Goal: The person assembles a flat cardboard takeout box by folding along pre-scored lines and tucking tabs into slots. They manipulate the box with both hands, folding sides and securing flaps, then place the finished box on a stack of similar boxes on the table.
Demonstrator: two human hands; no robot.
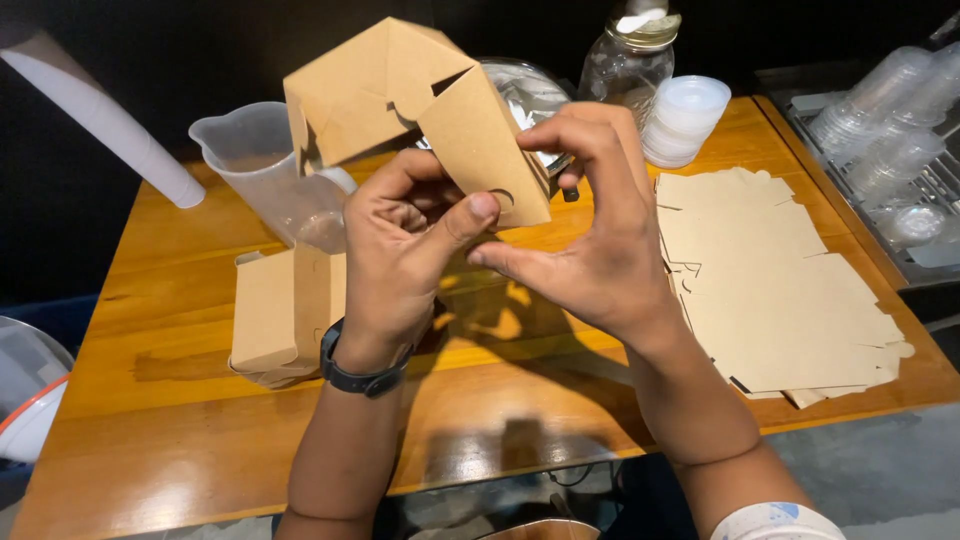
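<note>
Both hands, the left hand [400,250] and the right hand [590,240], pinch a half-folded brown cardboard box [420,110] held up above the wooden worktop [200,420]. On the worktop lie a stack of flat box blanks [780,290], folded boxes [280,315], an empty clear measuring jug [260,165], a glass jar [628,60] and stacked white lids [685,120].

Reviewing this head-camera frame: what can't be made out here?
- Cardboard box: its inside and far side face away; both hands cover its lower edge.
- Left hand and right hand: the fingers behind the box are hidden.
- Metal bowl: mostly behind the box; contents unclear.
- Cup stacks: cut off by the right edge.
- Glass jar: top cropped.
</note>
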